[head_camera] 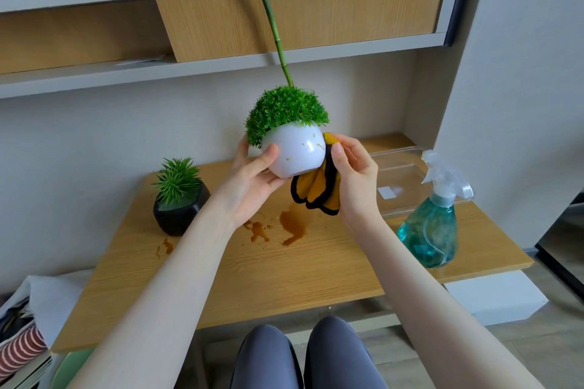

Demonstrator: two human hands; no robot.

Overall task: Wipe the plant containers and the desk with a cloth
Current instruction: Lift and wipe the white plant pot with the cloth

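Note:
My left hand (252, 172) grips a round white plant pot (295, 151) with a bushy green top, lifted above the wooden desk (316, 265) and tilted toward me. Small brown marks spot the pot's front. My right hand (354, 174) holds a mustard-yellow cloth with black trim (316, 193) against the pot's right side; the cloth hangs down below the pot. A black pot (180, 210) with a spiky green plant stands on the desk at the left. Brown spill stains (292, 224) lie on the desk under the lifted pot.
A teal spray bottle (431, 224) stands near the desk's right edge, in front of a clear plastic tray (401, 167). A long green stem (268, 9) rises behind the white pot toward the shelves (221, 66). Striped fabric (19, 347) lies at the lower left.

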